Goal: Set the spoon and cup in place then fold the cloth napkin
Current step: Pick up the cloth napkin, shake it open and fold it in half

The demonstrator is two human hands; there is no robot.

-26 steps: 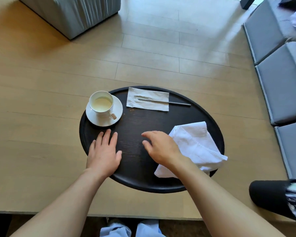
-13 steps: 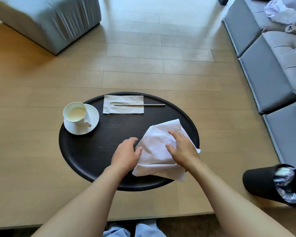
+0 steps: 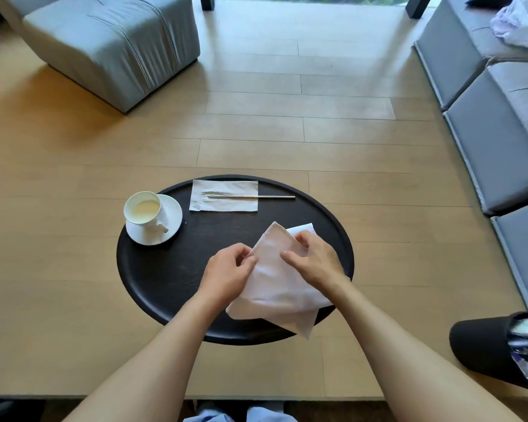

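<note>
A white cloth napkin lies partly folded on the right side of a round black tray. My left hand pinches its left edge. My right hand grips its upper right part, with a white corner sticking out behind the fingers. A white cup holding a pale drink stands on a white saucer at the tray's left rim. A thin metal spoon rests across a small paper napkin at the tray's far edge.
The tray sits on a light wooden floor-like surface. A grey ottoman stands far left. Grey sofa cushions line the right side. A black bin with a plastic liner lies at the lower right.
My left hand left the bare tray and took the napkin's left edge. My right hand moved onto the cloth and gathered it into a tighter fold. The camera tilted upward.
</note>
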